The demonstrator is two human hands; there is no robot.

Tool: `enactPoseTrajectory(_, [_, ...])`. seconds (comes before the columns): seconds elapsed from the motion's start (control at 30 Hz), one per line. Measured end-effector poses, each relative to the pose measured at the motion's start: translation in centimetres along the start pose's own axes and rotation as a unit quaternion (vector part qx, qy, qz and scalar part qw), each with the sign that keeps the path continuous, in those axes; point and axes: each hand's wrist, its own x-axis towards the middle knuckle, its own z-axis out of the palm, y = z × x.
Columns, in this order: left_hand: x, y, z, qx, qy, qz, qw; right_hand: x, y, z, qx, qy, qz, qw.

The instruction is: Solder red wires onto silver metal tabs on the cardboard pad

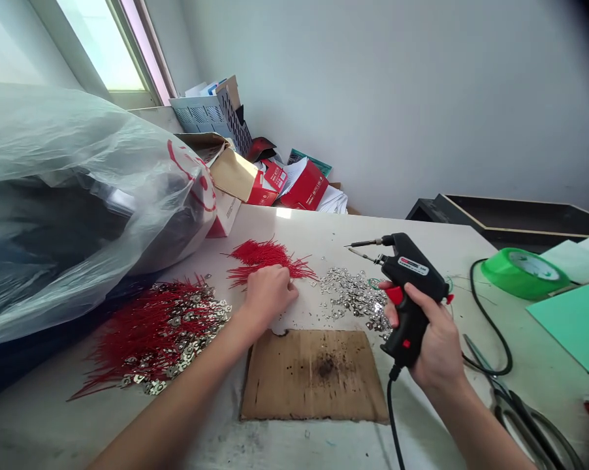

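Note:
My right hand (439,339) is wrapped round the grip of a black soldering gun (412,274) with a red trigger. Its thin tip points left, over the small silver metal tabs (353,290) heaped on the table. With fingers curled closed, my left hand (270,294) rests at the near edge of a pile of red wires (265,254); its fingertips are hidden, so what it pinches cannot be seen. Between my arms lies a scorched piece of cardboard (314,375). Left of my forearm is a heap of red wires with metal tabs on them (162,333).
A large clear plastic bag (93,209) bulges over the left side. Boxes and papers (294,186) are stacked at the back. On the right are green tape (524,273), scissors (512,398), a black cord (500,333) and green sheets (576,326). A black tray (529,219) stands behind.

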Motion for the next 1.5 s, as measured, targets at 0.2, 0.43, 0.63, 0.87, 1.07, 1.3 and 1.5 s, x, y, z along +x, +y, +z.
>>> enactPoseTrajectory(0.2, [0.0,-0.9,-0.8,-0.078,-0.026,0.048,0.995,-0.1,0.0,0.1,0.003,-0.006,0.017,1.000])
enactPoseTrajectory(0.43, [-4.0,1.7,-3.0,-0.210,-0.165,0.286,0.920,0.6,-0.7,-0.4,0.026,-0.004,0.005,1.000])
enactPoseTrajectory(0.63, [-5.3,3.3,-2.0,-0.141,-0.212,0.326,0.911,0.9,-0.6,-0.5,0.019,-0.019,-0.012,1.000])
enactPoseTrajectory(0.87, [-5.1,3.3,-2.1,-0.146,-0.239,0.327,0.903,0.7,-0.5,-0.4,0.002,-0.031,-0.013,0.999])
enactPoseTrajectory(1.07, [-5.2,3.2,-1.6,-0.135,-0.229,0.339,0.902,0.7,-0.5,-0.4,-0.006,-0.029,-0.015,0.999])
enactPoseTrajectory(1.3, [-5.2,3.1,-1.4,-0.139,-0.217,0.347,0.902,0.6,-0.5,-0.3,-0.001,-0.034,-0.006,0.999])
enactPoseTrajectory(1.5, [-4.7,2.7,-1.7,-0.177,-0.207,0.329,0.904,0.5,-0.5,-0.2,0.001,-0.038,-0.005,0.999])
